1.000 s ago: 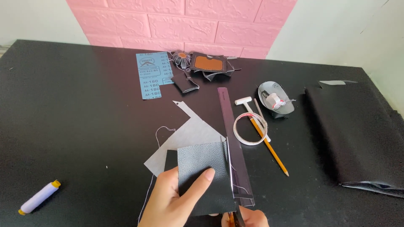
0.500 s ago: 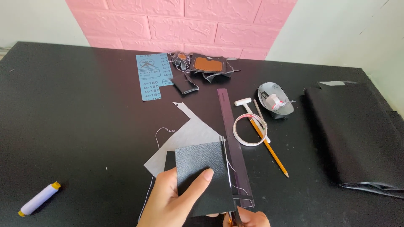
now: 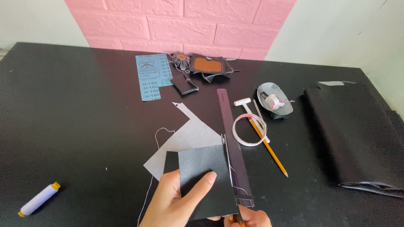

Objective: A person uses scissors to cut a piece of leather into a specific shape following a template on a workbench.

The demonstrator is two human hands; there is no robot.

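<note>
My left hand [image 3: 176,204] grips a dark grey leather piece [image 3: 204,168] at the table's near edge, with the thumb pressed on its face. My right hand [image 3: 252,217] is only partly in view at the bottom edge. It holds orange-handled scissors [image 3: 227,155] whose thin blade runs up the leather's right edge. A light grey sheet [image 3: 189,138] lies under the leather. A long dark ruler [image 3: 229,126] lies just to the right of the blade.
Also on the black table [image 3: 84,126]: a white cord coil [image 3: 248,129], a pencil [image 3: 269,149], a small white hammer [image 3: 244,103], a tape dispenser [image 3: 275,101], blue sandpaper [image 3: 151,80], a brown-and-black wallet piece [image 3: 206,65], a thread spool [image 3: 38,199] and folded black fabric [image 3: 357,134].
Both hands and the leather piece have stayed almost in place. The leather's top edge sits slightly lower, nearer to me, than a second ago.
</note>
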